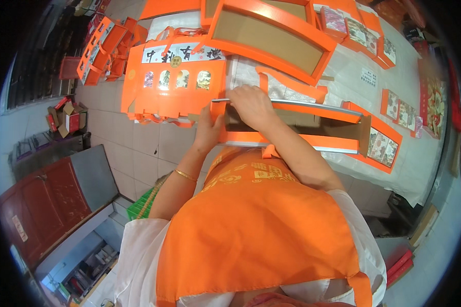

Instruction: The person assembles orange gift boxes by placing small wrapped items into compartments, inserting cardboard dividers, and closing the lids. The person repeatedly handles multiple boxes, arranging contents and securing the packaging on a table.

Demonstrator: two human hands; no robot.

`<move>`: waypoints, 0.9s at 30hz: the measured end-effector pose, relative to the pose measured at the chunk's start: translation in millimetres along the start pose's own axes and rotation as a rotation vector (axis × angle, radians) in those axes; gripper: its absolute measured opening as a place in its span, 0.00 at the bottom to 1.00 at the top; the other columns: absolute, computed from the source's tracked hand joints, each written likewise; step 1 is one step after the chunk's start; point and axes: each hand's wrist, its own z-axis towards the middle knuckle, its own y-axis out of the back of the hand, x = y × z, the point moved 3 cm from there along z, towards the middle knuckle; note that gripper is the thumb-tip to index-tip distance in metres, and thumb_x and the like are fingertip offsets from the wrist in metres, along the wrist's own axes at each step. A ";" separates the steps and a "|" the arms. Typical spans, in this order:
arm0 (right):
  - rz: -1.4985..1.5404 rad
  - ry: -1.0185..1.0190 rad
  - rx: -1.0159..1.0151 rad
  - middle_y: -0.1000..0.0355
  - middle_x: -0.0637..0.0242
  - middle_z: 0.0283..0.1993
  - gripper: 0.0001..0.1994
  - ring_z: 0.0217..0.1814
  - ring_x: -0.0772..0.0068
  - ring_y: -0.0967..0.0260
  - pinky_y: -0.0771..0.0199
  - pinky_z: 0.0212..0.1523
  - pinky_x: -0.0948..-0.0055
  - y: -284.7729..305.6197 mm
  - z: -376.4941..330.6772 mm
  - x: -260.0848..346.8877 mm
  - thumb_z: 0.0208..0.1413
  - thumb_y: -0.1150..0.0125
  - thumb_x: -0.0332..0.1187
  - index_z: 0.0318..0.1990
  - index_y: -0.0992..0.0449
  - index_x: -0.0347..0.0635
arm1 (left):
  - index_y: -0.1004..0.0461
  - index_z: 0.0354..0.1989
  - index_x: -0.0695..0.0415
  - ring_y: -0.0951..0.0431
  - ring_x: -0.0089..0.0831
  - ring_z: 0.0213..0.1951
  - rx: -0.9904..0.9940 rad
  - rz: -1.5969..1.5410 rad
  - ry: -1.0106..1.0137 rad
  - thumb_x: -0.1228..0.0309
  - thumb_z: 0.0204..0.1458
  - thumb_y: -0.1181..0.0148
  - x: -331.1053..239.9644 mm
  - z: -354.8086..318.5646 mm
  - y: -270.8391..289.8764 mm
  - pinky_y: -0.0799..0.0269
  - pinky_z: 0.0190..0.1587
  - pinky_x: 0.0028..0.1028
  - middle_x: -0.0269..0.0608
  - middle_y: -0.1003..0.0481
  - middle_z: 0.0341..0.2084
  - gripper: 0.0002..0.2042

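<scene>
Orange box point(251, 137), and its left end is gripped by the left hand point(207, 131), its far rim clasped by the right hand point(254, 106)!

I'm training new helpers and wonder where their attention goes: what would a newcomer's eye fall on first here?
Probably the bright orange apron filling the lower middle of the view. Just above it, the left hand and right hand are at the left end of a long, open orange box. Upper left, orange packaging with a row of arched pictures also stands out.
</scene>
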 end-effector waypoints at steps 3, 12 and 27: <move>0.093 0.274 -0.234 0.29 0.61 0.44 0.16 0.49 0.57 0.31 0.28 0.51 0.60 15.5 -20.9 13.4 0.53 0.36 0.35 0.49 0.24 0.42 | 0.35 0.57 0.67 0.26 0.50 0.51 0.009 0.033 0.048 0.73 0.58 0.43 9.7 5.6 3.1 0.30 0.52 0.41 0.60 0.28 0.48 0.20; 0.187 0.200 0.299 0.31 0.62 0.43 0.14 0.51 0.57 0.33 0.28 0.51 0.62 17.6 -79.1 28.8 0.49 0.33 0.37 0.38 0.22 0.35 | 0.28 0.44 0.70 0.21 0.57 0.38 -0.153 0.356 0.148 0.76 0.54 0.42 -32.4 4.1 -1.2 0.26 0.39 0.44 0.63 0.22 0.35 0.12; 0.259 0.197 0.493 0.28 0.56 0.39 0.08 0.46 0.53 0.29 0.25 0.46 0.59 -4.3 -81.8 27.0 0.54 0.40 0.30 0.28 0.20 0.35 | 0.21 0.35 0.59 0.19 0.53 0.35 -0.190 0.802 0.159 0.67 0.54 0.42 -26.1 26.0 -1.9 0.23 0.38 0.47 0.54 0.20 0.30 0.09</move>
